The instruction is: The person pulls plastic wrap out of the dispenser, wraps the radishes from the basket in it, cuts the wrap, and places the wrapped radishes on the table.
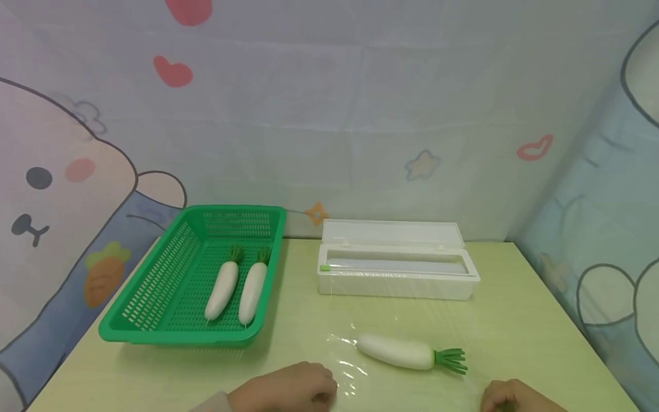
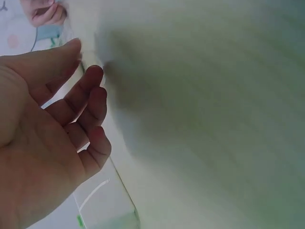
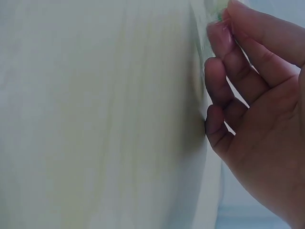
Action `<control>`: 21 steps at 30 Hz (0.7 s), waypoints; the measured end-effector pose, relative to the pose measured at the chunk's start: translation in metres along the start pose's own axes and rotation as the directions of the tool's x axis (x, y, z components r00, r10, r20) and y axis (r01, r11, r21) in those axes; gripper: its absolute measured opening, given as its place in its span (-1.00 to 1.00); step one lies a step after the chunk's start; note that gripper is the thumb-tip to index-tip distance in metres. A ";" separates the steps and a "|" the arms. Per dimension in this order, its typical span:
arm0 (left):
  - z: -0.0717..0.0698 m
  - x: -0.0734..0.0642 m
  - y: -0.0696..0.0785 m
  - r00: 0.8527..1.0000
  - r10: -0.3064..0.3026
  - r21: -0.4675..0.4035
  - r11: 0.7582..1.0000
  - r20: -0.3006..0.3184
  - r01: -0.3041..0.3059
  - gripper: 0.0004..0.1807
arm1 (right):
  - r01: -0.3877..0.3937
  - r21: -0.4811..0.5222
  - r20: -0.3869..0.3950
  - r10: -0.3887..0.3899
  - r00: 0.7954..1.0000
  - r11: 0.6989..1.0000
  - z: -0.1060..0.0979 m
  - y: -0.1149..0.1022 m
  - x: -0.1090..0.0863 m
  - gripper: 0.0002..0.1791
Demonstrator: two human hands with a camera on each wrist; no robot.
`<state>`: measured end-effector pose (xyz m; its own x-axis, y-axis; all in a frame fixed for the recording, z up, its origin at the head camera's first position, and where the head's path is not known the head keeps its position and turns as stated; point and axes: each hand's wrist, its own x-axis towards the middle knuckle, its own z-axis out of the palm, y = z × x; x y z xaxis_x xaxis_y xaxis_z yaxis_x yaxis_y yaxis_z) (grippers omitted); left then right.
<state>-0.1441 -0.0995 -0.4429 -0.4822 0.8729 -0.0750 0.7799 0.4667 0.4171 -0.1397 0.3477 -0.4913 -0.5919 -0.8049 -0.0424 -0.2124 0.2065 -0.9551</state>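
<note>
A sheet of clear plastic wrap [image 1: 350, 375] stretches from the white wrap dispenser [image 1: 396, 288] toward the near side of the table. My left hand [image 1: 296, 386] pinches its near left part between thumb and forefinger; the other fingers curl loosely in the left wrist view. At the near right, my right hand [image 1: 517, 396] pinches the wrap too, and some film [image 3: 200, 36] shows by its fingertips. Between the hands and the dispenser lies a white radish [image 1: 396, 351], its green stalks pointing right. Whether it is over or under the film I cannot tell.
A green plastic basket [image 1: 180, 336] stands at the left, with a white radish [image 1: 222, 290] and another radish [image 1: 252, 293] inside. The dispenser's lid [image 1: 393, 233] is raised at the back. Behind the table hangs a printed cloth [image 1: 329, 114].
</note>
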 end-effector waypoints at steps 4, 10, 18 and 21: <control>-0.003 -0.002 -0.004 0.997 -0.062 -0.110 0.992 -0.038 0.058 -0.82 | 0.141 -0.002 -0.002 -0.141 0.990 0.990 -0.002 -0.001 -0.002 -0.69; -0.014 0.001 -0.008 0.989 -0.118 -0.206 0.974 -0.094 0.097 -0.80 | 0.040 -0.024 -0.087 -0.041 0.995 0.999 -0.006 -0.015 -0.003 -0.74; -0.026 0.003 -0.016 0.957 -0.221 -0.430 0.894 -0.189 0.122 -0.87 | 0.083 -0.114 -0.251 -0.109 0.962 0.990 -0.014 -0.030 -0.002 -0.75; -0.030 0.005 -0.020 0.936 -0.266 -0.506 0.854 -0.231 0.118 -0.89 | -0.010 -0.118 -0.369 -0.035 0.929 0.993 -0.015 -0.034 -0.001 -0.81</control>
<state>-0.1744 -0.1093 -0.4244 -0.7510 0.6597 0.0284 0.4074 0.4290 0.8062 -0.1434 0.3495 -0.4544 -0.8292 -0.5496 0.1018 -0.2970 0.2790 -0.9132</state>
